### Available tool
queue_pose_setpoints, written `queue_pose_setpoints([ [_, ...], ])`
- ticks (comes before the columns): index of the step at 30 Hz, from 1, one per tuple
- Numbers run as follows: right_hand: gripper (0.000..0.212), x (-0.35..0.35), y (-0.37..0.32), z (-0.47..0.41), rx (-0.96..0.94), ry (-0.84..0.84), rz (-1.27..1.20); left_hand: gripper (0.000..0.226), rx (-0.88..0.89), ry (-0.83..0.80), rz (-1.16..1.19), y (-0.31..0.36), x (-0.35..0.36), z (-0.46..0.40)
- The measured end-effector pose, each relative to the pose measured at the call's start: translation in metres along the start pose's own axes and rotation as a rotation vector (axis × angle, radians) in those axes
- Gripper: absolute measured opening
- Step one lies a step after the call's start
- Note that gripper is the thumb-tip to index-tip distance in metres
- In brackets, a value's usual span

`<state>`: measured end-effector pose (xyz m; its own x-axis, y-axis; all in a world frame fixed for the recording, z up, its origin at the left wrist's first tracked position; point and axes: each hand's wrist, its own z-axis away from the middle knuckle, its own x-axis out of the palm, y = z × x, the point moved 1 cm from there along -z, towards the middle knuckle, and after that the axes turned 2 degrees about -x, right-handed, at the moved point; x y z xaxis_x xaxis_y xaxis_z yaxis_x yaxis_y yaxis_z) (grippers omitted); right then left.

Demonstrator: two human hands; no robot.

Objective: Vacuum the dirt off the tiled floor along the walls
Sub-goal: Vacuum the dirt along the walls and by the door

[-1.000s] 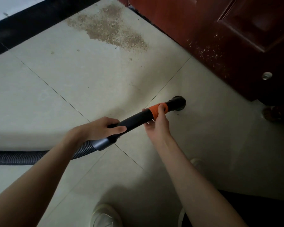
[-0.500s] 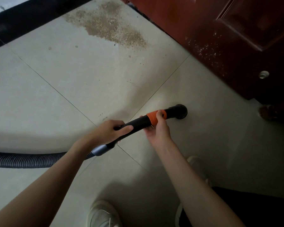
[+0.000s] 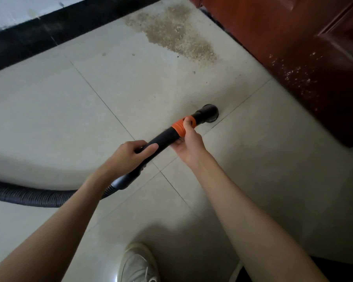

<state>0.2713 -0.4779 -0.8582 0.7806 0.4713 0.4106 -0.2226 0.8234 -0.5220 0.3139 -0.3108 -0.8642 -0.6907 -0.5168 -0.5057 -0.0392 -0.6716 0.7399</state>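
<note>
Both hands on the vacuum wand point(image 3: 161, 140). Left hand point(image 3: 128, 157) wraps the black grip at the near end, fingers curled round it, thumb lying along the top. Right hand point(image 3: 189, 144) pinches the orange collar point(image 3: 181, 127) further up, thumb on top, other fingers underneath.

Nozzle point(image 3: 209, 113) sits on the tiled floor point(image 3: 90, 119), mouth down, right beside a grout line. Hose point(image 3: 29, 195) trails off left behind my left arm.

Dirt patch point(image 3: 171, 35) lies far and slightly left of the nozzle, well apart from it, in the corner where the black skirting point(image 3: 49, 35) meets the brown door point(image 3: 293, 37). A few stray specks sit between patch and nozzle.

Key relation: the wand's long axis runs from near-left to far-right, so it points at the door, not at the patch. Right hand is nearer the nozzle, so it steers. Likely next: swing the tip left and push it away from me toward the corner. Specks on the door's lower panel too.
</note>
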Motion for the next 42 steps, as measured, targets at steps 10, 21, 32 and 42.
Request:
queue_pose_setpoints([
  [10, 0.057, 0.046, 0.008, -0.027, 0.024, -0.066, 0.139, 0.039, -0.075, 0.169, 0.056, -0.015, -0.020, -0.003],
  [21, 0.055, 0.048, 0.008, -0.036, 0.032, -0.028, 0.160, 0.041, -0.093, 0.165, 0.026, -0.013, -0.022, -0.005],
  [32, 0.055, 0.103, 0.062, -0.036, 0.105, -0.168, 0.287, 0.045, -0.229, 0.348, 0.095, -0.054, -0.053, 0.038],
  [42, 0.041, 0.126, 0.106, -0.018, 0.201, -0.271, 0.328, 0.037, -0.250, 0.384, 0.101, -0.076, -0.068, 0.055],
])
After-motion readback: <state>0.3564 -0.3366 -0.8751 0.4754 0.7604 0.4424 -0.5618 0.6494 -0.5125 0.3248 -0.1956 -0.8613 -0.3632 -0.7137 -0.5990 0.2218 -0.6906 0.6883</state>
